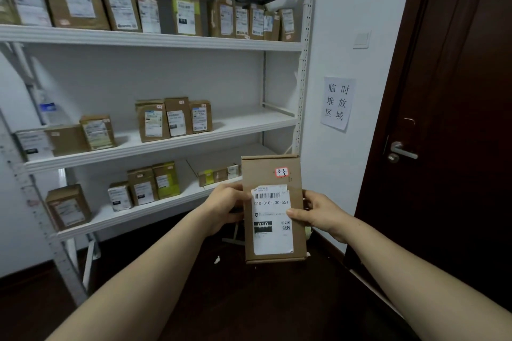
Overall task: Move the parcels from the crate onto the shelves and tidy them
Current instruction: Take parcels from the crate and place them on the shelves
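so, we've got one parcel held upright in the air between both hands, near us and a bit right of the middle, in front of the lower right corner of the shelving unit. our left hand is curled onto its left edge. our right hand clamps the right edge, with the right thumb lying across the front on the label and the other fingers out of sight behind the box. it touches no shelf, only our fingers.

the room: white metal shelving fills the left and far side, against a white wall. the upper shelf carries a packed row of brown parcels standing with labels facing us. the middle shelf has two small groups, and the lower shelf has several more. right of the unit a paper sign with printed characters is stuck on the wall, with a light switch above it. further right is a dark brown door with a silver handle. the floor is dark.

the parcel itself is a slim brown cardboard box, taller than wide. its white label shows a barcode, the number 010-010-l30-551, a black block reading 010 and a small qr code. above the label sits a red-edged sticker with 3-3-3 handwritten on it.
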Demonstrator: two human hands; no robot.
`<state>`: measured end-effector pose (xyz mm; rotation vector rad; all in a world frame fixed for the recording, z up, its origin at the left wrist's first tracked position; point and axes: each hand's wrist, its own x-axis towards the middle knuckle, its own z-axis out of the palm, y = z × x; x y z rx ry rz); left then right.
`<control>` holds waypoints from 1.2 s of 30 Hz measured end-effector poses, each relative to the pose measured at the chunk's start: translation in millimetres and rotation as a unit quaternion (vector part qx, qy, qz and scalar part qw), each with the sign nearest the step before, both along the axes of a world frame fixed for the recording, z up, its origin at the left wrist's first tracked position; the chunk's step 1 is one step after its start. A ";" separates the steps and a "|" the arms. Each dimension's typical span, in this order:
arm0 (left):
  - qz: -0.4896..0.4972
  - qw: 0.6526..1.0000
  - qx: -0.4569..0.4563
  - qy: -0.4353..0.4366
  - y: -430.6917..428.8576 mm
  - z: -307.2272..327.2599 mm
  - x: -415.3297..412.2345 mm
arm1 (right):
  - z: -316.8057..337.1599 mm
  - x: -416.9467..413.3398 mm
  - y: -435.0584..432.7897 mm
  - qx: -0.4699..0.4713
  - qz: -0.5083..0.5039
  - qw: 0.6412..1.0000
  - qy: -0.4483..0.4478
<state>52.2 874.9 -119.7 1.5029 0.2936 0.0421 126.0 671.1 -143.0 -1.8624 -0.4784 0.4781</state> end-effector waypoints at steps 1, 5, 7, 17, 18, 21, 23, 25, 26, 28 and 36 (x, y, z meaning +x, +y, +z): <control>0.004 1.000 -0.006 0.001 1.3 0.4 -1.9 | -1.0 0.3 2.1 -0.003 0.001 1.000 -0.002; 0.002 1.000 0.022 -0.006 7.9 -2.9 -9.8 | -5.3 -1.3 10.2 -0.008 0.009 1.000 -0.001; 0.011 0.999 0.037 -0.006 9.3 -5.9 -13.4 | -7.4 -2.8 13.3 -0.009 0.014 1.000 0.004; 0.008 0.999 0.047 0.001 17.3 -14.4 -21.6 | -10.0 -10.9 21.1 -0.016 0.027 1.000 0.002; 0.008 0.999 0.047 0.002 18.6 -15.3 -21.2 | -8.8 -12.2 21.4 -0.014 0.028 1.000 0.001; 0.006 0.999 0.053 0.008 20.5 -18.2 -20.5 | -7.4 -14.5 21.1 -0.013 0.029 0.999 0.006; 0.006 0.999 0.049 0.007 20.7 -18.7 -20.2 | -7.5 -13.4 20.8 -0.014 0.025 1.000 0.004; 0.008 0.999 0.040 0.001 19.4 -17.9 -21.6 | -6.9 -13.9 22.1 -0.017 0.023 1.000 0.003; 0.010 0.999 0.037 -0.001 18.6 -17.8 -23.2 | -8.5 -13.5 23.3 -0.019 0.023 1.000 0.007; 0.017 0.999 0.046 0.004 19.2 -20.9 -25.2 | -14.1 -11.2 26.0 -0.016 0.021 0.999 0.023; 0.034 0.993 0.098 0.051 61.3 -74.3 -15.2 | -61.1 1.6 76.1 -0.023 0.007 0.998 0.058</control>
